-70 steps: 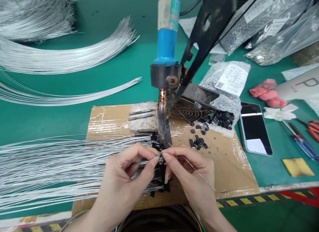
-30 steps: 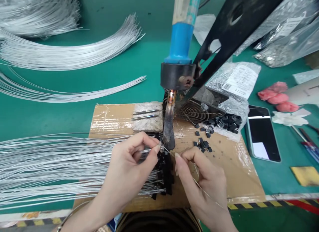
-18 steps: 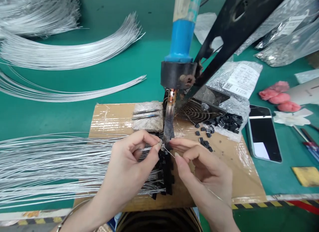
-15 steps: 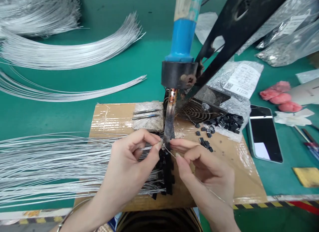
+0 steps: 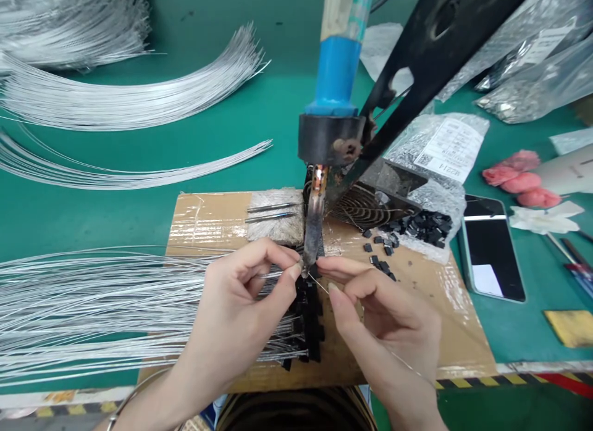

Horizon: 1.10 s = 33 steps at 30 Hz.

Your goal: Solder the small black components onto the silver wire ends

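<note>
A soldering iron (image 5: 316,202) with a blue collar points down, held in a black bracket. At its tip my left hand (image 5: 245,295) pinches a tiny part between thumb and forefinger; the fingertips hide what it is. From the right, my right hand (image 5: 389,313) grips a thin strand of solder wire (image 5: 319,284) whose end meets the iron's tip. The strand runs back across the palm. Grey wires (image 5: 139,307) stretch leftward under my left hand, their right ends at a row of black connectors (image 5: 311,332) below the tip.
Two metal rods lie on a whitish pad (image 5: 277,230) upon a cardboard sheet (image 5: 208,215). Loose black pieces (image 5: 428,227) spill from a plastic bag beside a wire coil (image 5: 361,205). A phone (image 5: 493,249) and yellow sponge (image 5: 569,328) are rightward; wire bundles (image 5: 139,104) lie back left.
My right hand has shifted very slightly right and down. The left hand stays almost still at the iron's tip, and the view has moved a touch.
</note>
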Available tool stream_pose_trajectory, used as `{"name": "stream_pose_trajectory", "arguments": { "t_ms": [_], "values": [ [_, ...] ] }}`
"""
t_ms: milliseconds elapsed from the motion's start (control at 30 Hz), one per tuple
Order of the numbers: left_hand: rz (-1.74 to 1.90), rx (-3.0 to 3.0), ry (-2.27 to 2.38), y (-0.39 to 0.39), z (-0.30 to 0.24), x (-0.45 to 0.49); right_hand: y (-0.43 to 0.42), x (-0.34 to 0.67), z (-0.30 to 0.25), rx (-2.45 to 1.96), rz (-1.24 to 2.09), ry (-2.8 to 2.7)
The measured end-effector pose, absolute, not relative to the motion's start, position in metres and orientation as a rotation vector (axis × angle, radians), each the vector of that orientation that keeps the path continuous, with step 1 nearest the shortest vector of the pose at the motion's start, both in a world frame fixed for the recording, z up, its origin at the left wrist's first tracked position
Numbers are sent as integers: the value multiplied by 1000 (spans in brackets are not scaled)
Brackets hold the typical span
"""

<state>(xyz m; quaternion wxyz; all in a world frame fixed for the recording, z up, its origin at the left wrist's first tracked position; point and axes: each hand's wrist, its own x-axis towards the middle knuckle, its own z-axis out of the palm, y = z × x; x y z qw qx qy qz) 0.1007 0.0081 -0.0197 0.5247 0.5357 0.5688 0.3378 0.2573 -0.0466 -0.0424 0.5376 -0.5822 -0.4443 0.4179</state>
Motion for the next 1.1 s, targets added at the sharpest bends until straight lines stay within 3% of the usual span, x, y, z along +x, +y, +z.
{"name": "stream_pose_trajectory", "arguments": {
  "t_ms": [1100],
  "values": [
    [861,1310,1336,6,-21,101,-49,252,-45,-1402,918,-1108]
  ]
}}
